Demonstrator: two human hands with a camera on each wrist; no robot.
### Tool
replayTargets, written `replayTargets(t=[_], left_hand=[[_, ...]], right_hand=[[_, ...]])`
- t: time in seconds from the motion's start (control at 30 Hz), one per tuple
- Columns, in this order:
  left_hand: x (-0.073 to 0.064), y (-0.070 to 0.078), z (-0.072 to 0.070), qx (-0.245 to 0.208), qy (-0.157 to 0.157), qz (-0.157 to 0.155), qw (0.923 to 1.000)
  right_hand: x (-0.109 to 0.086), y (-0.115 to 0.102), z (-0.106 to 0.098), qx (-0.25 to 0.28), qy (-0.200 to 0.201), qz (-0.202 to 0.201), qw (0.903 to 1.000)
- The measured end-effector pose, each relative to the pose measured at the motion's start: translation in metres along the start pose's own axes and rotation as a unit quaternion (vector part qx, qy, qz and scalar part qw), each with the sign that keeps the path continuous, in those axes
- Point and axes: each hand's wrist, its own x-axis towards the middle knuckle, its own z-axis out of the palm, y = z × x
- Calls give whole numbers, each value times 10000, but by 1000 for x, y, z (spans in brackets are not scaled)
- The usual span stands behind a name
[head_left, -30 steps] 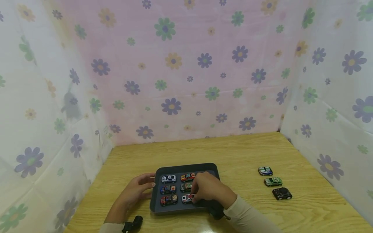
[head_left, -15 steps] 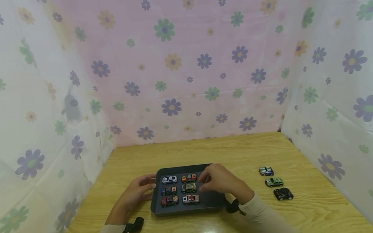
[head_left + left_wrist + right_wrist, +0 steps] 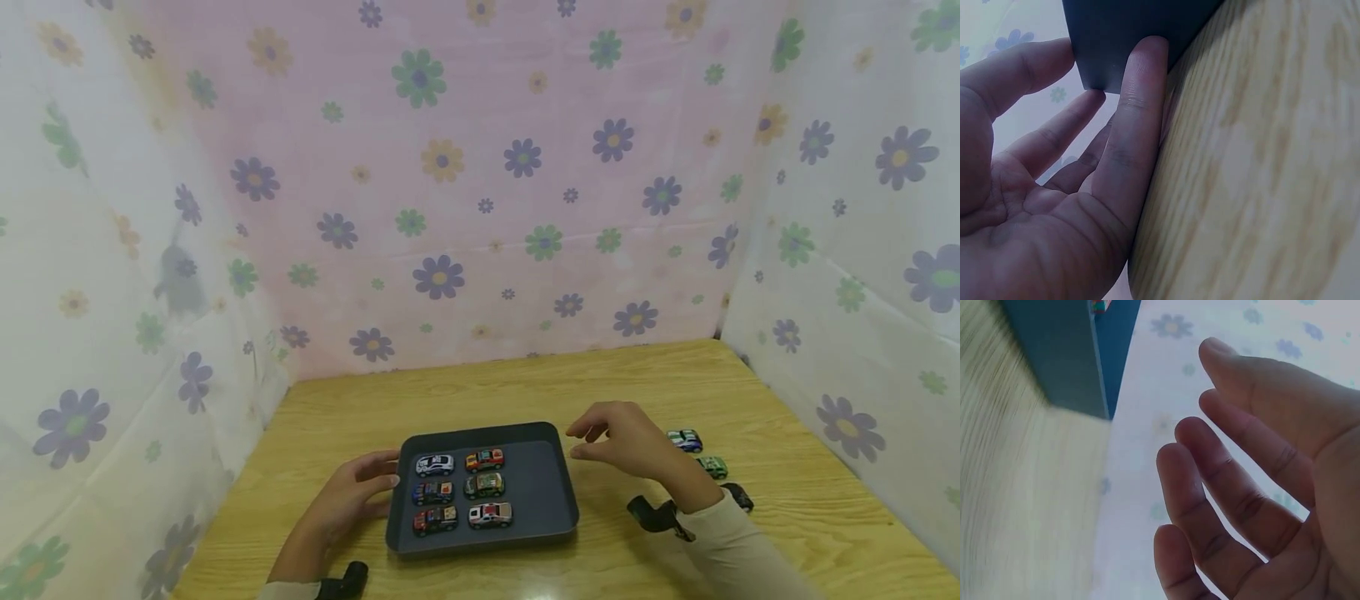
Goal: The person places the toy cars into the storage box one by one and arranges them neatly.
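A dark grey tray (image 3: pixel 542 500) lies on the wooden table, with several toy cars in two columns of three. The right-hand column has a red and yellow car (image 3: pixel 484 459), a green car (image 3: pixel 483 485) and a white and red car (image 3: pixel 491 515). On the left are a white car (image 3: pixel 435 464), a blue car (image 3: pixel 432 492) and a red and black car (image 3: pixel 435 520). Relaxed fingers of my left hand (image 3: pixel 352 492) touch the tray's left side wall (image 3: pixel 1122 37). My right hand (image 3: pixel 626 442), holding nothing, hovers off the tray's right edge, fingers loosely bent.
Three more toy cars stand on the table (image 3: pixel 810 517) at the right: a white, green and blue one (image 3: pixel 685 439), a green one (image 3: pixel 714 467) and a black one (image 3: pixel 741 497), partly behind my right arm. Flowered cloth (image 3: pixel 480 208) walls off the back and both sides.
My right hand has come off the white and red car and moved right, out of the tray and toward the three cars on the table. My left hand has stayed at the tray's side.
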Motion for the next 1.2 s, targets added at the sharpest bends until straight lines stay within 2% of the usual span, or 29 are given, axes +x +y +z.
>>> replayTargets(t=[0.2, 0.43, 0.6, 0.8, 0.93, 1.2], left_hand=[[1, 1, 1, -15, -72, 4, 10000], [-1, 1, 1, -51, -124, 60, 9999], [-2, 1, 3, -52, -143, 11, 9999], [-1, 2, 1, -92, -135, 24, 9999], [-1, 2, 0, -78, -135, 30, 9999], [1, 0, 0, -47, -65, -33, 10000]], right_hand=[[-10, 18, -18, -55, 138, 446, 9989], [-19, 52, -37, -196, 378, 937, 9947], [-29, 72, -52, -41, 461, 1190, 9918], [-40, 92, -70, -3, 443, 1325, 9902], [-50, 107, -79, 1, 447, 1623, 9857], [-67, 133, -85, 217, 158, 2153, 9762]])
